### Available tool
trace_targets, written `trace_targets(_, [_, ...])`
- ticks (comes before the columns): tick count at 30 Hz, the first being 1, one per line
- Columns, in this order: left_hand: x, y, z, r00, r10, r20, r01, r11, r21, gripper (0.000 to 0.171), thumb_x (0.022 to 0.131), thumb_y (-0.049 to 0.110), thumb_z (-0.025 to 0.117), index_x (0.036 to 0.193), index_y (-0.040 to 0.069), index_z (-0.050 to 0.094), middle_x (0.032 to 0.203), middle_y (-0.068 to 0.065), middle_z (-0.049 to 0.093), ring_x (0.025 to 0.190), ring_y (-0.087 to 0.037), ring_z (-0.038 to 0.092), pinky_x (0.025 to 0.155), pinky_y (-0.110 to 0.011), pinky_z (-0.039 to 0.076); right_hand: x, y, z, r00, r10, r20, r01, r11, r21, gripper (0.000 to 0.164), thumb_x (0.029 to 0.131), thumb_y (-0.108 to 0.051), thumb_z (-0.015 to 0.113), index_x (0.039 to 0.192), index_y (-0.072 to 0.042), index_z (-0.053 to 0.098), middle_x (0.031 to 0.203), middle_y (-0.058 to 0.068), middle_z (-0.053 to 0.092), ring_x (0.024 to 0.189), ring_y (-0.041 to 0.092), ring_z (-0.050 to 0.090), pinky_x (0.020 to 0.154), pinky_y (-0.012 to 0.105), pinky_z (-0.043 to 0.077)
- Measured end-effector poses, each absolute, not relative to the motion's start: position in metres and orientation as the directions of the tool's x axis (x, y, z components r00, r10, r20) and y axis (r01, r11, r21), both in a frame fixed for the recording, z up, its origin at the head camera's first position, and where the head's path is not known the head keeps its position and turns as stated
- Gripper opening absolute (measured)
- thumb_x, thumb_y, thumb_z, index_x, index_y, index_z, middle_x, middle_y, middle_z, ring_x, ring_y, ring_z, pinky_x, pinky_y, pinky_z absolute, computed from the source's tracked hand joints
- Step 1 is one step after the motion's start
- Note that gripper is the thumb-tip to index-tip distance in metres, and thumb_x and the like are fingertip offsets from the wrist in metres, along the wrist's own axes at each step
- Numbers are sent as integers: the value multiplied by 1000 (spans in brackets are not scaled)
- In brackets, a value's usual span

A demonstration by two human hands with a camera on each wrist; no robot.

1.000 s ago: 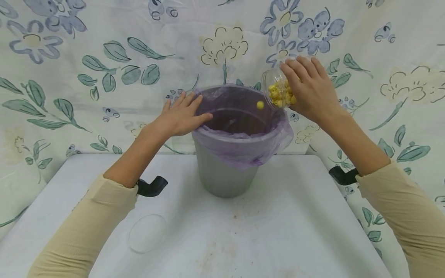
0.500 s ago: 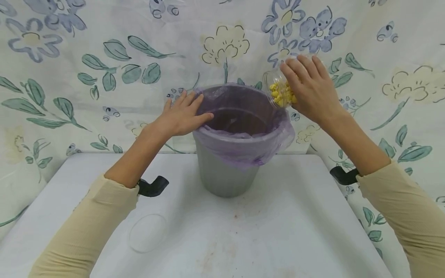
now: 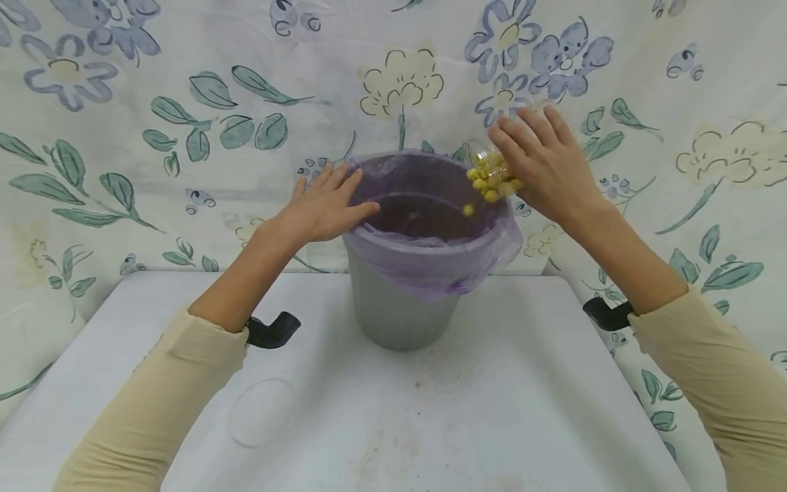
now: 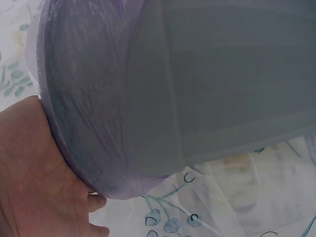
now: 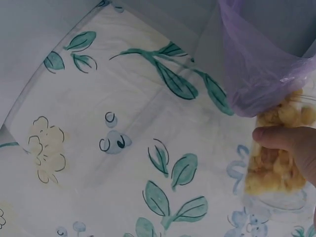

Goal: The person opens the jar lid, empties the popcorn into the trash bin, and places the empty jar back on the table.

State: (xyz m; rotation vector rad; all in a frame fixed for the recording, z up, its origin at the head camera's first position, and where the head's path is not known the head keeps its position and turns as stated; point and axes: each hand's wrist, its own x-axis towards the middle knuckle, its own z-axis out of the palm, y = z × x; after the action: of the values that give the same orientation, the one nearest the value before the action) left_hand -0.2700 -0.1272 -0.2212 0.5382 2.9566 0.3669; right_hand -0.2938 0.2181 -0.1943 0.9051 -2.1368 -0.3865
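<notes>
A grey bin (image 3: pixel 399 318), lined with a purple plastic bag (image 3: pixel 424 270), stands on a white table. My left hand (image 3: pixel 322 210) rests at its left rim with the fingers spread; the left wrist view shows the palm against the bag-covered rim. Over the right rim, my right hand (image 3: pixel 547 167) grips a clear jar (image 5: pixel 284 201) tipped with its mouth toward the bin. Yellow round popcorn-like pieces (image 3: pixel 490 179) bunch at the jar's mouth, and one loose piece (image 3: pixel 468 210) is falling inside the bin. In the right wrist view my thumb (image 5: pixel 276 137) presses along the jar's side.
A clear round disc like a lid (image 3: pixel 263 413) lies on the table (image 3: pixel 492 424) at the front left. Small brown specks (image 3: pixel 418 384) dot the tabletop. A floral cloth (image 3: pixel 233 41) hangs close behind the bin and at the sides.
My right hand has tilted the jar further down, and the yellow pieces have slid to its mouth. A piece fell earlier and another is falling now. My left hand has stayed at the rim.
</notes>
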Motion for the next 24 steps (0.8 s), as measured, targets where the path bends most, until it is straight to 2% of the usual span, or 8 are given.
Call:
trace_targets(7, [-269, -128, -221, -931, 357, -70, 329, 909, 254, 79, 105, 54, 32, 160, 7, 1, 165, -19, -6, 149, -35, -13, 114, -61, -11, -295, 217, -195, -418, -724, 549, -493, 688, 532, 63, 85, 6, 68, 142, -3, 42, 142, 18, 47, 138, 39, 35, 119, 47, 15])
trace_targets(13, [-270, -128, -221, -931, 360, -65, 333, 908, 255, 79, 105, 54, 33, 160, 7, 2, 165, -19, -6, 149, -35, -13, 113, -61, -12, -295, 214, -194, -415, -732, 540, -483, 680, 551, 60, 89, 6, 65, 142, -7, 41, 144, 16, 47, 138, 38, 35, 119, 46, 15])
trace_targets(16, [-270, -128, -221, -931, 359, -63, 333, 907, 257, 79, 104, 54, 33, 160, 7, 2, 165, -19, -6, 149, -34, -13, 113, -61, -12, -295, 212, -193, -432, -741, 514, -461, 671, 581, 64, 87, 7, 66, 144, -7, 39, 147, 16, 44, 140, 37, 33, 119, 47, 15])
trace_targets(24, [-270, -128, -222, -931, 361, -59, 336, 907, 253, 79, 105, 54, 33, 160, 7, 2, 165, -19, -5, 149, -35, -12, 113, -62, -9, -292, 213, -193, -491, -771, 406, -367, 606, 706, 95, 73, 6, 80, 152, -11, 28, 157, 14, 32, 147, 34, 22, 120, 46, 4])
